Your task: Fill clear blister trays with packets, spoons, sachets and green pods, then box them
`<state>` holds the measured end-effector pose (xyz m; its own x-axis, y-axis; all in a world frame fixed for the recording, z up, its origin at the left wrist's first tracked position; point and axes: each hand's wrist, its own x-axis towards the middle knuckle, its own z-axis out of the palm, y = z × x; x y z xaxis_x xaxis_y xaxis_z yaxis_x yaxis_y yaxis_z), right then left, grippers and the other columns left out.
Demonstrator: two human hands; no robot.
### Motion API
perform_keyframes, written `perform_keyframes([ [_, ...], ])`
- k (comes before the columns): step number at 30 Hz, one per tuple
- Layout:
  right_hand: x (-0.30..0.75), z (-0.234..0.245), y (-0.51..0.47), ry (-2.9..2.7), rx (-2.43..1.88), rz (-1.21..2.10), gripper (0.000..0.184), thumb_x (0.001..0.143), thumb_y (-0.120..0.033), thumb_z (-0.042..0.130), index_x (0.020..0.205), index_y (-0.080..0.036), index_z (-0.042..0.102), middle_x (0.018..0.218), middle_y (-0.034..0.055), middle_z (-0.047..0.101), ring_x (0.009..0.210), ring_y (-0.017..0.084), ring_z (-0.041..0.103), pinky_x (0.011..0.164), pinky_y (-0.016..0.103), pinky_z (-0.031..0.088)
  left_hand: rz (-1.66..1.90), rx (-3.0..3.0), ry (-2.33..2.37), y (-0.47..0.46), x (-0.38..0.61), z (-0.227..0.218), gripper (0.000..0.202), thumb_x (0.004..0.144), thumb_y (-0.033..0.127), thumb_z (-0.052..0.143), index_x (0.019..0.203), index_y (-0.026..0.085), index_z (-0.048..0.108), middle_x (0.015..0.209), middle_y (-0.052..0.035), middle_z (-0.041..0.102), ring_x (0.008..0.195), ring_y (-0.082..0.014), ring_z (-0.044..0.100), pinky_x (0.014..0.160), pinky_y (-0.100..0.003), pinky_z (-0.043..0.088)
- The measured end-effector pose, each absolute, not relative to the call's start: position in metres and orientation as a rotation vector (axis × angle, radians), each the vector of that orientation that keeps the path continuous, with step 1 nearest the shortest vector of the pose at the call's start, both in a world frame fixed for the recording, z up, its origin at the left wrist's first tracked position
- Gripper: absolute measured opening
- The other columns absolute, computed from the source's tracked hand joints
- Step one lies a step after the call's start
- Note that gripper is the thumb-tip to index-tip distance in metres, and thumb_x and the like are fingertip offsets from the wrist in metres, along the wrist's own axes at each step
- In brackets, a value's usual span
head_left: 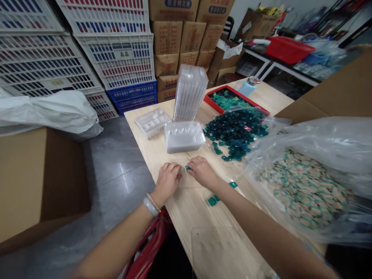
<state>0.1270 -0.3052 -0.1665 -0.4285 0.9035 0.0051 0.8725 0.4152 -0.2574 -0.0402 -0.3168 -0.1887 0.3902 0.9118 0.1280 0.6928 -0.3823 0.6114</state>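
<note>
My right hand point(202, 173) is closed on a small dark-green glossy piece point(188, 168), pinched at the fingertips just over the table. Close beside it, my left hand point(168, 179) has its fingers curled inward; whatever they grip, if anything, is hidden. A few loose green pieces point(212, 201) lie near my right forearm, with another green piece point(233, 185) beyond it. Past my hands rests a block of nested clear plastic trays point(185, 137). A big pile of similar green pieces point(236, 131) spreads over a plastic bag to the right.
Behind stand a tall stack of clear trays point(190, 91) and a lower tray pile point(152, 123). A red tray point(207, 100), a blue bottle point(247, 87) and a bag of small multicoloured pieces point(308, 190) occupy the right. A clear sheet point(221, 248) lies at the near edge.
</note>
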Motion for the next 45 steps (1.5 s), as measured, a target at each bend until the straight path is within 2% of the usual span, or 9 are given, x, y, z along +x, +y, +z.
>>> perform_keyframes([
  [5,0.124,-0.176,-0.300,-2.625,-1.610,0.303,0.014,0.075,-0.024,0.058,0.085,-0.016,0.064,0.085,0.0086,0.058,0.088,0.022,0.047,0.077,0.034,0.035,0.618,2.319,1.361,-0.315,-0.040,-0.201,0.022,0.079,0.016,0.049,0.100,0.017,0.056,0.101,-0.0064,0.055,0.095,-0.0206,0.043,0.082,-0.036,0.038],
  [11,0.140,-0.193,-0.315,-2.278,-1.596,0.481,0.036,0.075,-0.025,0.058,0.110,-0.015,0.053,0.101,0.0089,0.056,0.094,0.020,0.047,0.081,0.033,0.036,0.622,2.340,1.375,-0.318,-0.040,-0.201,0.025,0.079,0.017,0.050,0.103,0.017,0.054,0.100,-0.0058,0.053,0.095,-0.0204,0.043,0.083,-0.035,0.038],
  [19,0.121,-0.187,-0.317,-2.376,-1.751,0.286,0.015,0.078,-0.028,0.053,0.086,-0.018,0.059,0.089,0.0068,0.056,0.089,0.021,0.045,0.077,0.034,0.032,0.602,2.372,1.377,-0.316,-0.037,-0.203,0.025,0.078,0.018,0.050,0.103,0.018,0.054,0.101,-0.0058,0.054,0.096,-0.0213,0.044,0.082,-0.037,0.038],
  [25,0.158,-0.178,-0.311,-2.233,-1.836,0.186,0.033,0.079,-0.035,0.049,0.108,-0.019,0.052,0.100,0.0096,0.054,0.092,0.023,0.045,0.079,0.035,0.031,0.830,2.385,1.371,-0.323,-0.039,-0.193,0.028,0.078,0.016,0.050,0.105,0.019,0.054,0.110,-0.0090,0.051,0.104,-0.0236,0.042,0.089,-0.042,0.034],
  [28,0.204,-0.180,-0.296,-1.921,-2.176,0.088,0.023,0.081,-0.025,0.044,0.098,-0.014,0.057,0.097,0.0127,0.055,0.091,0.023,0.047,0.075,0.034,0.033,1.007,2.336,1.169,-0.314,-0.011,-0.177,0.025,0.080,0.015,0.045,0.103,0.019,0.054,0.107,-0.0084,0.051,0.102,-0.0205,0.044,0.090,-0.038,0.035],
  [31,0.234,-0.184,-0.281,-1.918,-2.257,0.116,0.016,0.077,-0.019,0.048,0.089,-0.015,0.058,0.090,0.0115,0.057,0.087,0.022,0.048,0.071,0.033,0.032,0.866,2.281,0.922,-0.283,0.049,-0.166,0.027,0.082,0.012,0.040,0.103,0.019,0.054,0.100,-0.0072,0.054,0.096,-0.0178,0.048,0.086,-0.033,0.038],
  [38,0.254,-0.193,-0.271,-1.789,-2.158,0.236,0.010,0.072,-0.016,0.046,0.074,-0.016,0.056,0.080,0.0059,0.056,0.076,0.017,0.049,0.066,0.028,0.034,0.415,2.289,1.064,-0.210,0.146,-0.187,0.026,0.075,0.003,0.037,0.080,0.010,0.061,0.090,-0.0119,0.052,0.081,-0.0204,0.051,0.077,-0.034,0.040],
  [42,0.267,-0.194,-0.269,-1.600,-1.926,0.408,0.008,0.066,-0.015,0.046,0.067,-0.017,0.053,0.075,0.0043,0.054,0.072,0.015,0.048,0.067,0.028,0.036,0.412,2.279,1.045,-0.205,0.145,-0.188,0.028,0.073,0.001,0.037,0.085,0.010,0.061,0.086,-0.0109,0.052,0.077,-0.0181,0.052,0.076,-0.032,0.040],
  [45,0.270,-0.187,-0.274,-1.228,-1.695,0.763,0.008,0.065,-0.026,0.050,0.067,-0.018,0.049,0.066,0.0002,0.052,0.062,0.013,0.047,0.061,0.026,0.037,0.551,1.974,1.037,-0.212,0.141,-0.180,0.028,0.073,0.005,0.040,0.091,0.012,0.060,0.087,-0.0080,0.053,0.076,-0.0151,0.051,0.073,-0.028,0.041],
])
